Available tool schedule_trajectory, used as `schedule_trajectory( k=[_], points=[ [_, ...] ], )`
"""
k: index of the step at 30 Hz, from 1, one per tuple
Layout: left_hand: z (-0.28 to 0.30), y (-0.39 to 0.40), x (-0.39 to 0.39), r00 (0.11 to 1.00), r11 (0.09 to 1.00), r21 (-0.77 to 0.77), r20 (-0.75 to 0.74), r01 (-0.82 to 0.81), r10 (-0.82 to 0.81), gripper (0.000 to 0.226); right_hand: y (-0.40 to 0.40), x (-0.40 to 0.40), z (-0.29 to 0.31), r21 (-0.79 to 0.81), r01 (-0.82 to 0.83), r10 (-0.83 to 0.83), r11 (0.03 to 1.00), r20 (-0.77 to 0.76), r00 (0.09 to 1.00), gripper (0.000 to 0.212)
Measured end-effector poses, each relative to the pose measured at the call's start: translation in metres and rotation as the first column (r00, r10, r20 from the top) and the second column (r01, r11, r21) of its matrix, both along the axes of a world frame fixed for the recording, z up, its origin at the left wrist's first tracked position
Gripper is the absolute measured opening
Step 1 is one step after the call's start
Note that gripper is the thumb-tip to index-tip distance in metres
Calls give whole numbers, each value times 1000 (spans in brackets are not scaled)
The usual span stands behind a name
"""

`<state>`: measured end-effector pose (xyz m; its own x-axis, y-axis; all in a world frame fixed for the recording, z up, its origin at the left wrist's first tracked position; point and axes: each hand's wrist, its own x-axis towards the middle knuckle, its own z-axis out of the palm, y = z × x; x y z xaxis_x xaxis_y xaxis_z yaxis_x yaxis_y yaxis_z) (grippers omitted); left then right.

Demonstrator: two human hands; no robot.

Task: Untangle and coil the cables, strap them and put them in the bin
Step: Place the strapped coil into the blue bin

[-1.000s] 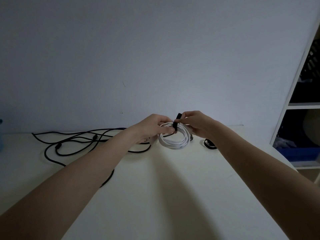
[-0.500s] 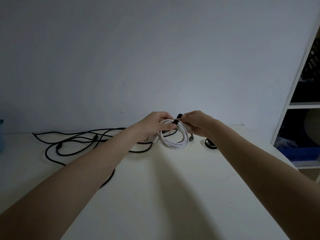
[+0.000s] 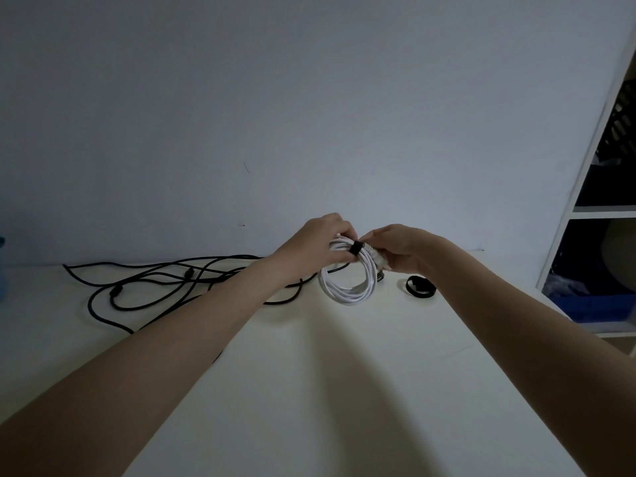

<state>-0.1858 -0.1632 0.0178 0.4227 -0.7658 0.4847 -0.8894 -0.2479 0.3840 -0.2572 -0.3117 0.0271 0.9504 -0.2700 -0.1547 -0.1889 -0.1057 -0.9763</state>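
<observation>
Strap (image 3: 356,247) now wrapped flat — both hands grip white coil (image 3: 347,280).

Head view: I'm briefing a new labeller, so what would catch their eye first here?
Both hands meet at mid-frame over the table: the left hand and right hand hold a white coil with a black strap wrapped round its top. To the left a black cable sprawls loose on the table, and a small black ring lies just right of the coil.
</observation>
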Motion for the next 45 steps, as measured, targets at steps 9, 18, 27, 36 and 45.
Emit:
schedule_trajectory(
  k=[9,18,27,36,45],
  points=[
    [10,1,8,988,991,35,-87,-128,131,21,10,0,7,-192,-35,90,981,286,954,22],
    [9,14,10,888,981,192,-454,19,72,39,6,-3,3,-229,-212,267,950,242,933,7],
    [9,15,10,645,989,94,-765,116,-3,42,3,1,0,-292,-219,305,931,289,908,13],
    [10,22,21,602,996,87,-796,19,59,42,19,3,9,-715,-63,333,696,244,911,25],
    [15,17,8,526,999,50,-849,-8,47,40,25,12,1,-610,71,228,789,398,889,21]
  ],
)
